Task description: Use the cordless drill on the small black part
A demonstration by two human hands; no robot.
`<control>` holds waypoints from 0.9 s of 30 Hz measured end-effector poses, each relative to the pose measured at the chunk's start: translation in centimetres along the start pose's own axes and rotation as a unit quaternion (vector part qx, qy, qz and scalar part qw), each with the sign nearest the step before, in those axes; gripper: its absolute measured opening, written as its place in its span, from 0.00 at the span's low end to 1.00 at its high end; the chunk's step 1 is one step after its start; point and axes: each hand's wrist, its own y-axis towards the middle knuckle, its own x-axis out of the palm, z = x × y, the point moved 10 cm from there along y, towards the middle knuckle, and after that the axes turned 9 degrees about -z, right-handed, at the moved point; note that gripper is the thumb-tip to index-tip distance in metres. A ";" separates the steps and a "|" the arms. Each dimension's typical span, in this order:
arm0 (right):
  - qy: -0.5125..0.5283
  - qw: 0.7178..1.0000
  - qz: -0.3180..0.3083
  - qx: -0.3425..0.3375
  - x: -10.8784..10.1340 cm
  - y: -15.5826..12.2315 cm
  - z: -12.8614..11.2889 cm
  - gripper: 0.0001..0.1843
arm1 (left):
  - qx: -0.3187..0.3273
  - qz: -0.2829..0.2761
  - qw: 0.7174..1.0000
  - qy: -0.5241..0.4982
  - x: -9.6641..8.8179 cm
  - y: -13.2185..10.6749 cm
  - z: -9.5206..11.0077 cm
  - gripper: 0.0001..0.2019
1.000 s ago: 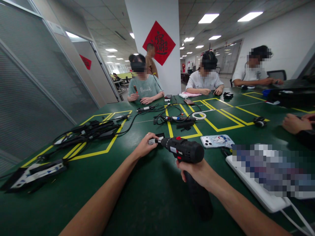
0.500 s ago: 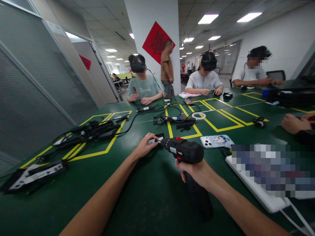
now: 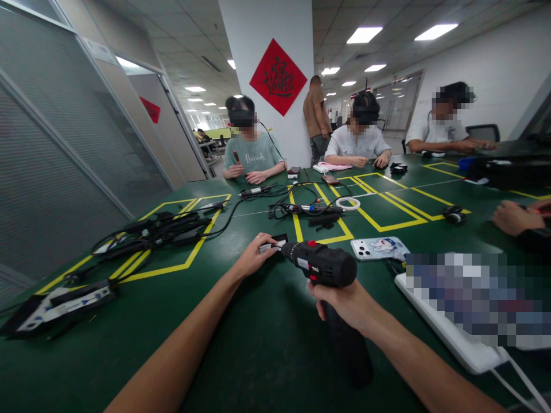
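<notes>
My right hand point(image 3: 338, 298) is wrapped round the grip of a black cordless drill point(image 3: 322, 264) with red buttons. Its chuck points left, toward my left hand point(image 3: 253, 256). There, my fingers are closed on a small piece with a white face and black edges point(image 3: 280, 238), low over the green table. The drill's tip meets or nearly meets this piece; whether they touch I cannot tell. My left fingers hide part of the piece, so its kind is unclear.
A phone in a printed case point(image 3: 380, 248) and a white-edged device point(image 3: 447, 327) with cables lie to my right. Black cables point(image 3: 167, 229) are heaped at left. Pen-like tools, a white ring point(image 3: 348, 203) and yellow tape lie ahead. People sit across the table; a person's hands point(image 3: 514, 218) rest at right.
My hands, the drill and the small piece hold the same position. A standing person in the background has moved to the right and turned away.
</notes>
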 end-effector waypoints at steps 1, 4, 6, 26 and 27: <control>0.000 1.000 0.000 0.001 0.0 0.0 0.1 0.05 | -0.001 0.000 1.000 -0.001 0.0 0.0 0.0 0.12; -0.001 1.000 -0.002 -0.005 -0.1 0.2 0.4 0.06 | -0.002 0.001 1.000 -0.004 0.0 0.0 -0.1 0.11; -0.003 1.000 -0.003 -0.009 -0.1 0.3 0.5 0.06 | -0.005 0.002 1.000 -0.007 0.0 0.0 -0.2 0.11; -0.008 0.999 -0.013 -0.031 -0.3 0.6 0.9 0.10 | -0.006 -0.001 1.000 -0.006 0.0 0.0 -0.1 0.11; -0.008 0.999 -0.011 -0.032 -0.3 0.6 0.9 0.10 | -0.006 -0.002 1.000 -0.006 0.0 0.0 -0.1 0.11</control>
